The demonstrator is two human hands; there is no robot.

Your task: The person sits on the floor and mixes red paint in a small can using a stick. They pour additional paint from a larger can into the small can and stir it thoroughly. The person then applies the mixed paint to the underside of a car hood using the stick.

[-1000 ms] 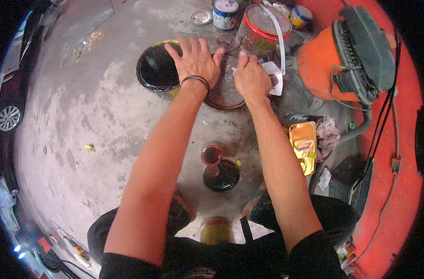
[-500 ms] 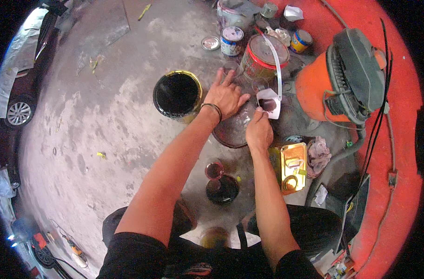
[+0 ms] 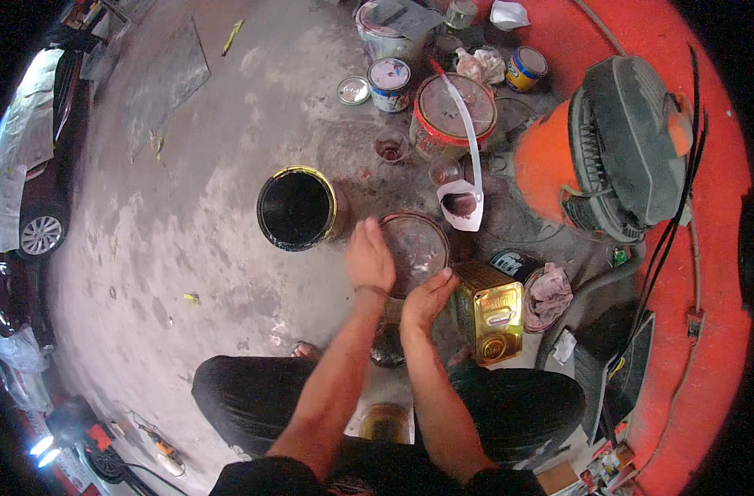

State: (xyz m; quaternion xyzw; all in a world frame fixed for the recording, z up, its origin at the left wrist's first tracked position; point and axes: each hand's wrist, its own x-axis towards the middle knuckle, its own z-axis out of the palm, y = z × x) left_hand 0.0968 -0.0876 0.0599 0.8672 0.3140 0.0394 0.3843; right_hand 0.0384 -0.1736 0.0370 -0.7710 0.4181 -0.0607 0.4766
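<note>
My left hand (image 3: 370, 260), slightly blurred, is open with straight fingers along the left side of a round container with a grey, dusty top (image 3: 414, 248). By its near right edge is my right hand (image 3: 427, 299), also open, fingers stretched out and nothing held. Whether either palm touches the container I cannot tell. Just beyond stands a white paper cup (image 3: 461, 205) with dark residue inside. A clear plastic cup (image 3: 391, 147) with a dark reddish remnant sits farther off. To the left is an open can of black liquid (image 3: 296, 208). A dark round vessel (image 3: 387, 345) is partly hidden beneath my forearms.
A gold rectangular tin (image 3: 497, 318) stands right of my right hand, beside a crumpled cloth (image 3: 551, 289). Farther back are a red-rimmed bucket (image 3: 455, 107), a small paint can (image 3: 389, 83) and a blue-yellow can (image 3: 527, 69). An orange-black shop vacuum (image 3: 596, 157) stands at right.
My left hand has left the clear plastic cup and drawn back toward me. My right hand has let go of the white paper cup and also come nearer. The view has shifted.
</note>
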